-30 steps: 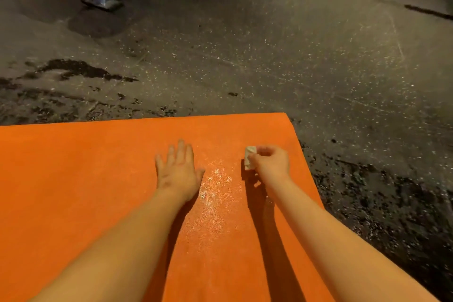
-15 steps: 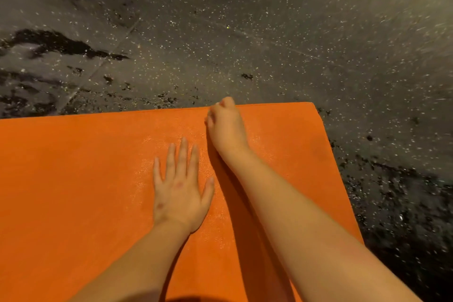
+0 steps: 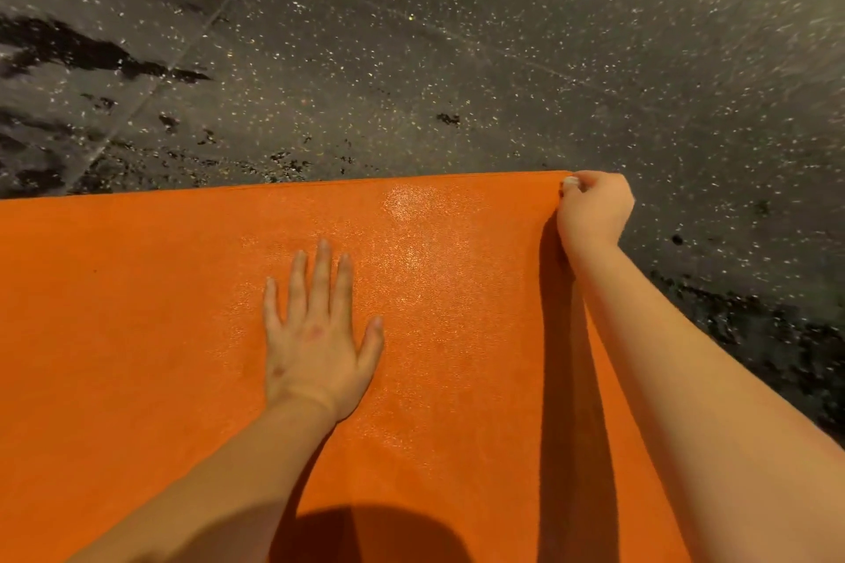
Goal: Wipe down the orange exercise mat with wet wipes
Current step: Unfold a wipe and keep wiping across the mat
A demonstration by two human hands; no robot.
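Observation:
The orange exercise mat [image 3: 137, 334] fills the lower part of the head view, with a wet, shiny patch between my hands. My left hand [image 3: 315, 334] rests flat on the mat, fingers straight and spread. My right hand [image 3: 592, 208] is curled at the mat's far right corner, gripping a small whitish wet wipe [image 3: 570, 183]; only a bit of it shows between the fingers.
Dark speckled rubber floor [image 3: 457, 37] surrounds the mat, with black wet-looking patches [image 3: 82, 50] to the far left and along the mat's right side. My own shadow falls on the mat's near edge.
My right hand with the wipe swept from the middle of the mat's far edge out to its far right corner. The left hand stayed flat. The view tilted down.

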